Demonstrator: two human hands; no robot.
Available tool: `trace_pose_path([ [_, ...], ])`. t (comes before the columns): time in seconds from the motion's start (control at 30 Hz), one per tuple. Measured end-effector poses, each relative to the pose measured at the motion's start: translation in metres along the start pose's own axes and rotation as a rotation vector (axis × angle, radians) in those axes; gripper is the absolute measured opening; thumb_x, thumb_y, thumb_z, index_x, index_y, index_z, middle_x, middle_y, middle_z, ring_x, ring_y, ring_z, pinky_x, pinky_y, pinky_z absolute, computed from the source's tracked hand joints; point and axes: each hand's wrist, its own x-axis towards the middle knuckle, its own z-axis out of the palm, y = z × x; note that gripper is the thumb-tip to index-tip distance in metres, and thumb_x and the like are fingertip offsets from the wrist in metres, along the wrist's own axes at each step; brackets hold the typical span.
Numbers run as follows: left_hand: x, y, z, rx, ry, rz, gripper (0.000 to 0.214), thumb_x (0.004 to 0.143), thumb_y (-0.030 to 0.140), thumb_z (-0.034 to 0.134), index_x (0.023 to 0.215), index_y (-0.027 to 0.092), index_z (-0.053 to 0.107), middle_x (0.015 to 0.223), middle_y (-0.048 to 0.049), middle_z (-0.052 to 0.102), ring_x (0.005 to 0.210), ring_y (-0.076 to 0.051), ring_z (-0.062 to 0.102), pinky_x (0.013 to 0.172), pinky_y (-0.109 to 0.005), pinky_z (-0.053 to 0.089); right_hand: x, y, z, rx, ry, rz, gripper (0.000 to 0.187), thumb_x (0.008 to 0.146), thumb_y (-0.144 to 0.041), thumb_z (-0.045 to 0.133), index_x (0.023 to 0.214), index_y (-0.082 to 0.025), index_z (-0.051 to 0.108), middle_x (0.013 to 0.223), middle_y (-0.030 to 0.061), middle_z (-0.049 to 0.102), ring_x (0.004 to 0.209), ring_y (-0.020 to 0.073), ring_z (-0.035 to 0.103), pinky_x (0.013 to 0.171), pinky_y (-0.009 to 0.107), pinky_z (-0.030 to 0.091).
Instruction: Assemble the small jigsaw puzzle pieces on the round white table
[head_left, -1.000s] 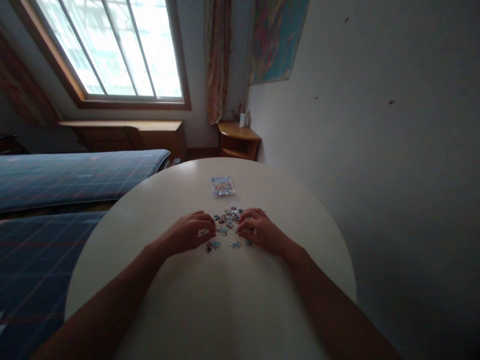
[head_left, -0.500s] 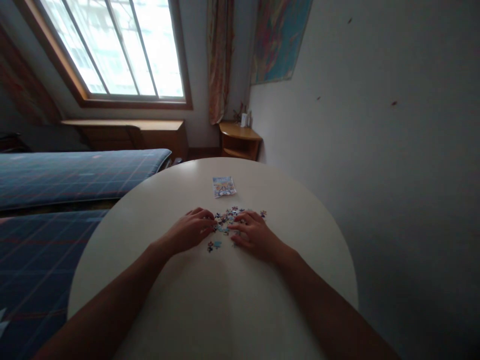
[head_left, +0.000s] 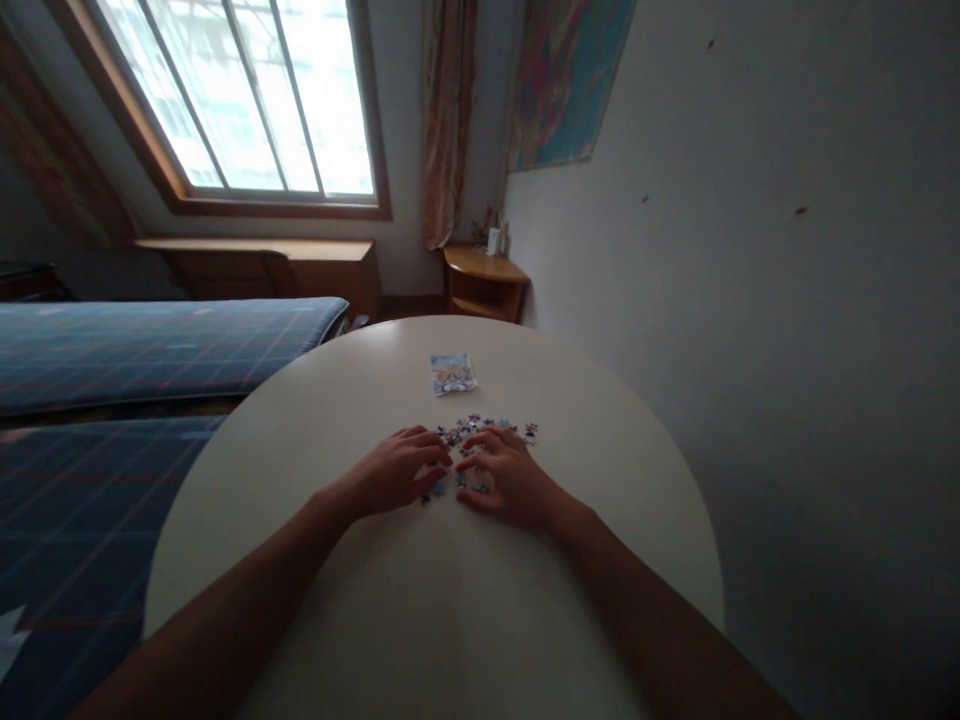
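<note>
Several small colourful jigsaw pieces (head_left: 480,428) lie scattered on a round white table (head_left: 360,400). My left hand (head_left: 397,473) rests palm down at the left of the pile, its fingers curled and pressed onto the pieces. My right hand (head_left: 504,478) lies at the right of the pile, fingers bent over the pieces, fingertips almost meeting those of the left hand. Most pieces between the two hands are hidden under the fingers. A small printed picture card (head_left: 452,373) lies flat beyond the pile.
A bed with a blue checked cover (head_left: 150,345) runs along the table's left side. A grey wall (head_left: 750,300) stands close on the right. At the back are a window (head_left: 247,100), a curtain (head_left: 448,120) and a wooden corner shelf (head_left: 484,280).
Both hands have slid inward toward each other over the pile, closing the gap between them and covering more of the pieces.
</note>
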Motion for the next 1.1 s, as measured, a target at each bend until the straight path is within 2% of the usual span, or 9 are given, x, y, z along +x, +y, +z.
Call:
trace_pose_path([
  [0.13, 0.000, 0.000, 0.000, 0.004, 0.001, 0.001, 0.016, 0.096, 0.023, 0.053, 0.100, 0.022, 0.068, 0.101, -0.0059, 0.069, 0.096, -0.019, 0.061, 0.089, -0.035, 0.048, 0.003, -0.005, 0.001, 0.041, -0.011, 0.047, 0.019, 0.078, -0.033, 0.076, 0.095, -0.025, 0.073, 0.122, 0.0067, 0.063, 0.132, 0.0285, 0.042, 0.114, 0.050, 0.025],
  [0.33, 0.000, 0.001, 0.001, -0.008, 0.023, 0.016, 0.017, 0.096, 0.022, 0.052, 0.097, 0.021, 0.069, 0.100, -0.0066, 0.069, 0.094, -0.019, 0.061, 0.089, -0.035, 0.048, 0.005, -0.011, 0.001, 0.075, -0.066, 0.097, 0.018, 0.073, -0.029, 0.079, 0.089, -0.023, 0.072, 0.125, 0.0066, 0.062, 0.133, 0.0306, 0.041, 0.113, 0.053, 0.023],
  [0.5, -0.001, 0.001, 0.001, -0.009, 0.028, -0.001, 0.016, 0.095, 0.020, 0.054, 0.098, 0.022, 0.069, 0.101, -0.0060, 0.070, 0.095, -0.019, 0.061, 0.088, -0.034, 0.048, 0.004, -0.008, 0.000, 0.018, -0.027, -0.026, 0.015, 0.076, -0.033, 0.078, 0.087, -0.025, 0.073, 0.118, 0.0041, 0.067, 0.132, 0.0304, 0.043, 0.113, 0.053, 0.022],
  [0.6, -0.002, 0.000, 0.000, -0.006, 0.032, -0.013, 0.015, 0.094, 0.019, 0.055, 0.099, 0.022, 0.069, 0.101, -0.0053, 0.069, 0.095, -0.019, 0.061, 0.089, -0.034, 0.048, 0.007, -0.005, -0.001, -0.030, 0.021, -0.132, 0.006, 0.086, -0.031, 0.070, 0.088, -0.026, 0.073, 0.104, 0.0034, 0.071, 0.123, 0.0262, 0.051, 0.110, 0.047, 0.030],
  [0.67, -0.002, 0.000, 0.000, -0.003, 0.035, -0.020, 0.015, 0.094, 0.019, 0.055, 0.100, 0.022, 0.068, 0.101, -0.0053, 0.069, 0.096, -0.019, 0.061, 0.090, -0.034, 0.048, 0.010, -0.004, -0.004, -0.067, 0.043, -0.150, 0.013, 0.092, -0.030, 0.063, 0.088, -0.024, 0.073, 0.098, 0.0050, 0.073, 0.113, 0.0242, 0.057, 0.103, 0.042, 0.037],
  [0.77, -0.002, 0.003, 0.000, 0.002, 0.040, -0.031, 0.015, 0.095, 0.022, 0.053, 0.100, 0.022, 0.068, 0.101, -0.0057, 0.069, 0.095, -0.019, 0.061, 0.089, -0.035, 0.049, 0.012, 0.000, -0.015, -0.054, 0.061, -0.063, 0.018, 0.096, -0.030, 0.057, 0.091, -0.021, 0.072, 0.088, 0.0058, 0.074, 0.092, 0.0207, 0.064, 0.090, 0.036, 0.044],
  [0.87, -0.001, 0.010, 0.003, -0.010, 0.040, -0.013, 0.017, 0.097, 0.025, 0.052, 0.103, 0.023, 0.068, 0.104, -0.0057, 0.069, 0.098, -0.020, 0.061, 0.092, -0.037, 0.048, 0.006, 0.007, -0.032, 0.138, 0.049, 0.078, 0.022, 0.098, -0.032, 0.054, 0.093, -0.020, 0.072, 0.079, 0.0027, 0.074, 0.072, 0.0149, 0.066, 0.077, 0.029, 0.047],
  [0.97, 0.001, 0.021, 0.007, -0.024, 0.018, 0.030, 0.023, 0.096, 0.027, 0.056, 0.117, 0.025, 0.065, 0.117, -0.0055, 0.067, 0.109, -0.022, 0.059, 0.100, -0.041, 0.045, -0.004, 0.015, -0.050, 0.297, 0.011, 0.171, 0.025, 0.095, -0.037, 0.057, 0.088, -0.020, 0.074, 0.079, 0.0013, 0.076, 0.073, 0.0148, 0.068, 0.071, 0.026, 0.048],
  [1.1, 0.004, 0.034, 0.012, -0.050, -0.067, 0.131, 0.037, 0.096, 0.027, 0.056, 0.133, 0.026, 0.056, 0.134, -0.0066, 0.060, 0.124, -0.024, 0.052, 0.109, -0.043, 0.040, -0.014, 0.022, -0.063, 0.407, -0.120, 0.234, 0.025, 0.090, -0.041, 0.062, 0.085, -0.021, 0.077, 0.080, 0.0012, 0.077, 0.074, 0.0159, 0.070, 0.071, 0.026, 0.050],
])
